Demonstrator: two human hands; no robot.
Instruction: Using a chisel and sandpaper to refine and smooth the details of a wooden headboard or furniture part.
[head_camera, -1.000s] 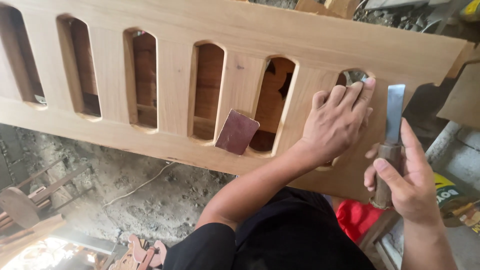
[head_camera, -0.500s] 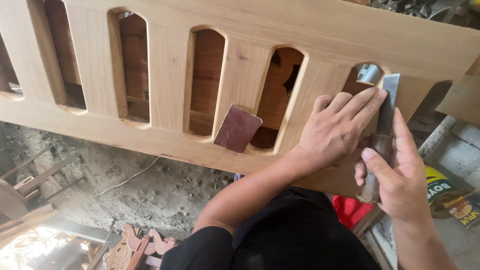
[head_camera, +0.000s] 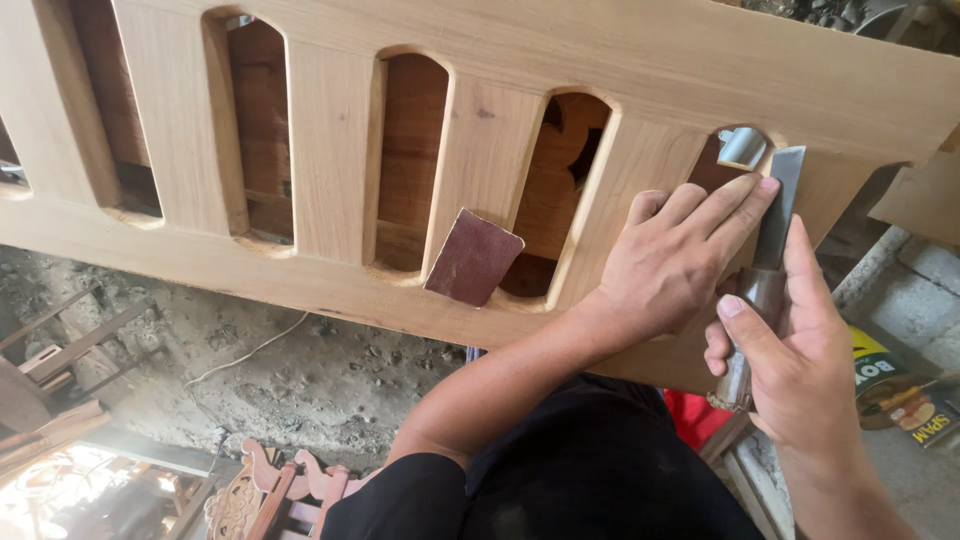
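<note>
Count: 1 slatted wood panel (head_camera: 480, 60), 1 sandpaper pc (head_camera: 473, 257), 1 chisel (head_camera: 765, 250), 2 hands: left (head_camera: 680, 260), right (head_camera: 800, 350).

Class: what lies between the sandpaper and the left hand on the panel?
An arched slot and one bare slat, seen in the head view.

A slotted wooden panel (head_camera: 600, 60) — a reddish sandpaper sheet (head_camera: 472, 258) lies on it.
</note>
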